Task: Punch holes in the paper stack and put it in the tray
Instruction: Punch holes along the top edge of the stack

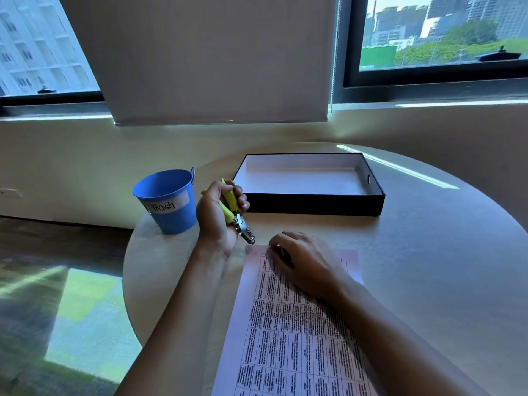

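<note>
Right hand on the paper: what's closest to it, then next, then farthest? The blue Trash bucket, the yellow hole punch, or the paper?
1. paper stack: directly under the right hand, which rests on its top edge.
2. hole punch: just to the left, held in the left hand.
3. Trash bucket: farthest, further left beyond the punch.

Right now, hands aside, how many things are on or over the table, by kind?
Blue bucket marked Trash: 1
Yellow-handled hole punch: 1
Black tray: 1
Printed paper stack: 1
Total: 4
</note>
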